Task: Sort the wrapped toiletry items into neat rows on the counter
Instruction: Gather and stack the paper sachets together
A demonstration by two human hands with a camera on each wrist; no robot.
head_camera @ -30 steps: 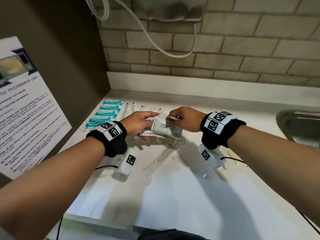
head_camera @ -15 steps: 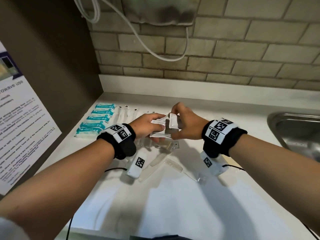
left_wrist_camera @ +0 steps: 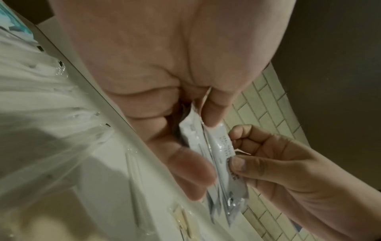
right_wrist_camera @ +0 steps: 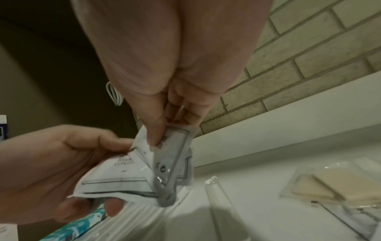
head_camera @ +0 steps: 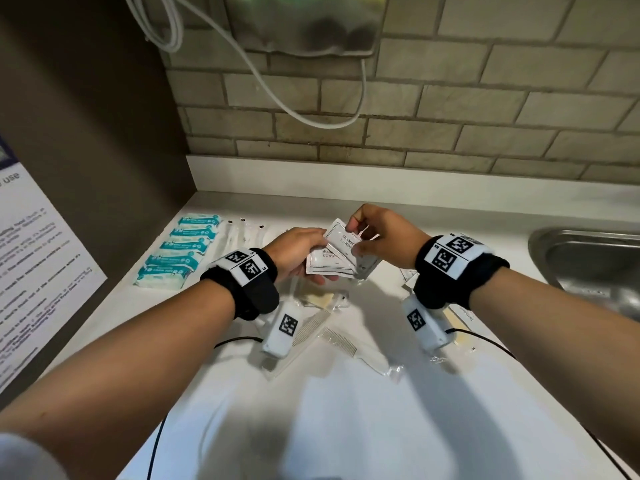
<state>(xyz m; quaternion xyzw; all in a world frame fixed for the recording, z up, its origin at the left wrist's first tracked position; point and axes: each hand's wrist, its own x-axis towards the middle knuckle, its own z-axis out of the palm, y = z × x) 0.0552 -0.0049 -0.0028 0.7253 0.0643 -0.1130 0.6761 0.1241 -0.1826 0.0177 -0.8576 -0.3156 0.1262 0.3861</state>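
Note:
Above the white counter [head_camera: 346, 410] both hands hold a small stack of white shampoo-conditioner sachets [head_camera: 332, 261] [left_wrist_camera: 222, 161] [right_wrist_camera: 128, 177]. My left hand [head_camera: 304, 254] grips the stack from the left, thumb on top and fingers beneath. My right hand [head_camera: 360, 237] pinches the top sachet [head_camera: 344, 239] [right_wrist_camera: 175, 153] between thumb and fingers and tilts it up. A row of teal-and-white packets [head_camera: 180, 251] lies at the far left. Next to it lie clear-wrapped slim items [head_camera: 242, 230]. Wrapped combs [head_camera: 332, 337] and a beige wrapped item [head_camera: 322, 299] lie under my wrists.
A steel sink [head_camera: 588, 261] is set into the counter at the right. A brick wall [head_camera: 415, 116] with a hanging white cable [head_camera: 277, 98] closes the back. A dark panel with a printed notice [head_camera: 31, 271] stands at the left. More wrapped items [right_wrist_camera: 329, 192] lie right of my hands.
Both hands lifted the sachet stack slightly and moved it toward the back. The right hand shifted from the stack's side to pinching and tilting the top sachet. The camera view tilted.

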